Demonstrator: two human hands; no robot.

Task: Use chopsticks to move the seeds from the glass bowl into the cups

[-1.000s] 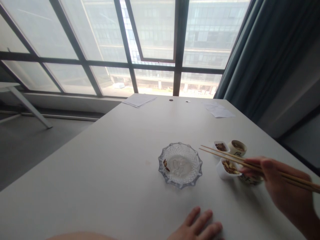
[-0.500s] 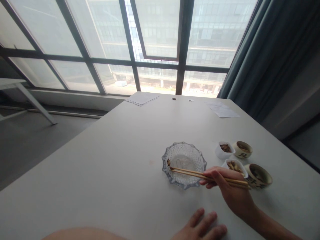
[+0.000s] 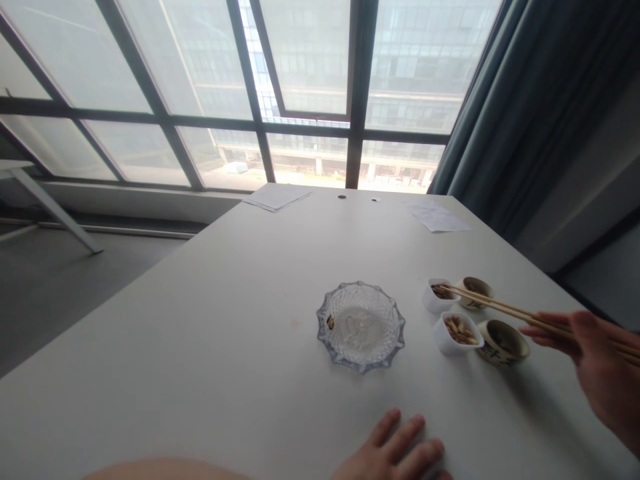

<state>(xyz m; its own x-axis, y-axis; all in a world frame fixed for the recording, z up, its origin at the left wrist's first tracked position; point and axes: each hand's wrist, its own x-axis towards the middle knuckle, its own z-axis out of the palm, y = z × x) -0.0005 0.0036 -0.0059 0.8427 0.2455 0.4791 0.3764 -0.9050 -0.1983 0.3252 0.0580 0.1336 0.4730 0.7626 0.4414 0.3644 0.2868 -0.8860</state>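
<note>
My right hand (image 3: 595, 353) grips a pair of wooden chopsticks (image 3: 520, 313). Their tips are at the rear white plastic cup (image 3: 436, 300), which holds thin brown pieces; whether they pinch one I cannot tell. Closer to me stands another white plastic cup (image 3: 453, 342) with paler tan pieces. Left of the cups, a scalloped glass bowl (image 3: 361, 363) has a small dark piece (image 3: 331, 322) lying on its left inner side. My left hand (image 3: 393, 453) rests on the table in front of the bowl, fingers spread and holding nothing.
Two cream ceramic cups with dark characters, a rear one (image 3: 477, 293) and a front one (image 3: 507, 347), stand right of the plastic cups. Paper sheets (image 3: 277, 197) lie at the far left of the white table (image 3: 225, 320), another sheet (image 3: 439, 217) at the far right.
My right hand has swung right with the chopsticks, their tips going from the glass bowl to the rear plastic cup. The dark piece stays in the bowl. My left hand remains on the table.
</note>
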